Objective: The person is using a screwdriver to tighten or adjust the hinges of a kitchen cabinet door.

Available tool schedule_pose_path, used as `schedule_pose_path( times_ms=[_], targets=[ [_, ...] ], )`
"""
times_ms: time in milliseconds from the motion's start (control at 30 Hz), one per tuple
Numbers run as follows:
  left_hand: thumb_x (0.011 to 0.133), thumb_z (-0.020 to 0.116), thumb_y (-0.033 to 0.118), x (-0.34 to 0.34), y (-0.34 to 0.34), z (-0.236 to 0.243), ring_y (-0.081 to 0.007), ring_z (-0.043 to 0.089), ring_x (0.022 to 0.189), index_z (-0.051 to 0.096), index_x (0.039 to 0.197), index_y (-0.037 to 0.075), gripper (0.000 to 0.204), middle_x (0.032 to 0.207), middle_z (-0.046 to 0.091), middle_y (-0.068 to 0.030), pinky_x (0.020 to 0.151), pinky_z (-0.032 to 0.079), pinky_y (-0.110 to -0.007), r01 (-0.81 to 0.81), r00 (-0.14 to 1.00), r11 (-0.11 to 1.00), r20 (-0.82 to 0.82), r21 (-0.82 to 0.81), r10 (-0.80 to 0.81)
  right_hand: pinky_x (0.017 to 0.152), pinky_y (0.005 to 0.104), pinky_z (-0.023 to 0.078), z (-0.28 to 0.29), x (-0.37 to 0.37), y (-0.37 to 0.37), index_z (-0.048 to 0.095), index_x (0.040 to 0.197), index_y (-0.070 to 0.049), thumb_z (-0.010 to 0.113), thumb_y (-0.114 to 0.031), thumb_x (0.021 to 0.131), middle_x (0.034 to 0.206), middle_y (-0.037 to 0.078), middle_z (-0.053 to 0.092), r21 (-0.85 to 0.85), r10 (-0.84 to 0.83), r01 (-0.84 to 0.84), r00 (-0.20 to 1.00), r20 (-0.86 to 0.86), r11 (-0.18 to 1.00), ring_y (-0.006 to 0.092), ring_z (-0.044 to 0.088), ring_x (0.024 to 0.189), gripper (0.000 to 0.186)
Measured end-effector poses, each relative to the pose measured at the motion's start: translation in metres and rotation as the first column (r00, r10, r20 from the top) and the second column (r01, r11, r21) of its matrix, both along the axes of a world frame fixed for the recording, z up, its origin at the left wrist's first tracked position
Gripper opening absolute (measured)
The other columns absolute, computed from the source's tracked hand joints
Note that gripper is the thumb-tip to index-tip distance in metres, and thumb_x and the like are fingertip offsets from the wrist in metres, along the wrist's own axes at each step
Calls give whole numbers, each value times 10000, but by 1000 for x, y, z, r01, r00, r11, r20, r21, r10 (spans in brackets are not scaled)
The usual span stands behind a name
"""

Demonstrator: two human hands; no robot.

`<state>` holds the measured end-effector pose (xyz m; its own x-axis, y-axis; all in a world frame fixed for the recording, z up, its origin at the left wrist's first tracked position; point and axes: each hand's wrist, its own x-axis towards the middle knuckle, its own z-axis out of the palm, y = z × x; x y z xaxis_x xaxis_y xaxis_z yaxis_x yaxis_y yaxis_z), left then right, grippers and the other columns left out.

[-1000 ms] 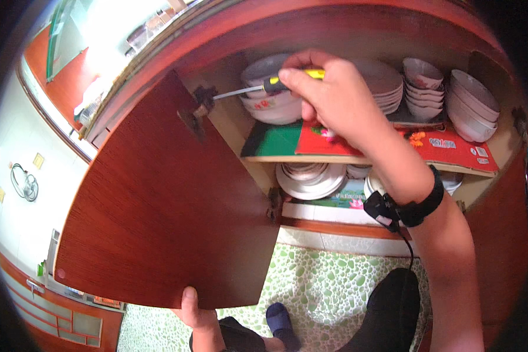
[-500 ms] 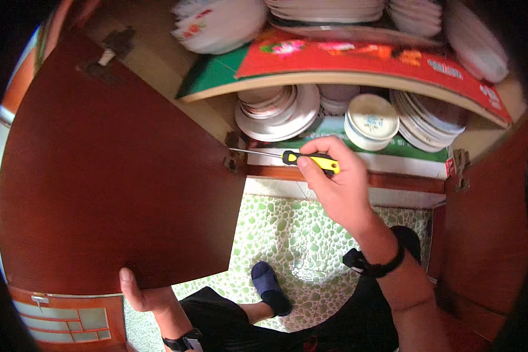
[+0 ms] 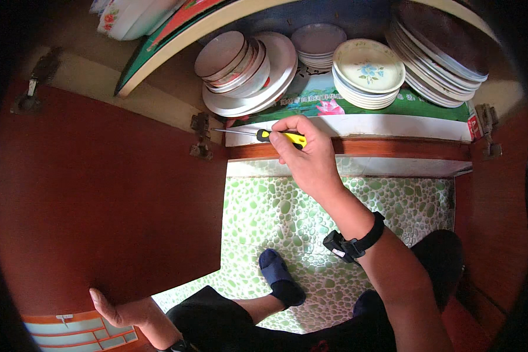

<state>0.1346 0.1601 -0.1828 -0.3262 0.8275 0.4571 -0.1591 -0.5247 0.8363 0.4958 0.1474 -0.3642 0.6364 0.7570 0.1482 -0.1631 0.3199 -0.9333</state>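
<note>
My right hand (image 3: 311,158) is closed around the yellow-and-black handle of a screwdriver (image 3: 265,136). Its thin metal shaft points left, with the tip at the metal hinge (image 3: 200,136) between the cabinet frame and a dark red-brown cabinet door (image 3: 111,193). Whether the tip sits in a screw is too small to tell. At the door's lower edge, my left hand (image 3: 132,314) grips the panel, thumb on the near face and the other fingers hidden behind it. A second hinge (image 3: 35,82) joins the same door farther left.
Inside the cabinet stand stacked bowls (image 3: 234,64), small plates (image 3: 369,73) and larger plates (image 3: 437,64). Above them runs a shelf edge (image 3: 176,50). Another open door (image 3: 493,211) is at the right. My slippered foot (image 3: 276,273) rests on the pebble-patterned floor (image 3: 299,205).
The view has shifted, so the lower shelf looks larger and the upper one slides toward the top. Both hands keep their holds; the screwdriver tip stays by the same hinge.
</note>
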Motion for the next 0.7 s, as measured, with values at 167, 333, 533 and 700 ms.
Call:
schedule_pose_path(
  times_ms=[167,333,533,700],
  targets=[
    [930,635,425,13,-8,6,-409,557,1307,651,1400,89,578,1455,604,-173,1090,452,-611,-178,980,984,96,24,175,619,240,485,-6,0,1,668,1114,-27,717,-127,1012,871,-8,652,-1,-15,16,999,46,1000,60,583,700,151],
    [945,614,421,33,-8,7,-405,561,1313,678,1374,91,545,1462,604,-175,1104,450,-602,-260,964,965,67,30,257,775,310,552,-13,3,12,661,1091,-1,727,-115,982,967,93,736,27,-14,13,998,54,1000,150,685,869,171],
    [928,626,446,22,7,5,-406,538,1343,675,1382,89,579,1490,583,-178,1119,431,-601,-376,926,916,27,142,376,774,306,551,-15,7,16,661,1094,-6,730,-110,979,979,86,731,33,-5,2,996,85,999,142,680,879,171],
    [917,633,476,5,9,6,-403,513,1375,661,1414,101,624,1523,560,-164,1135,411,-608,-335,938,933,-48,132,343,790,308,549,-11,5,14,665,1100,-21,733,-129,983,991,77,732,4,12,-12,997,80,1000,142,680,898,173]
  ],
)
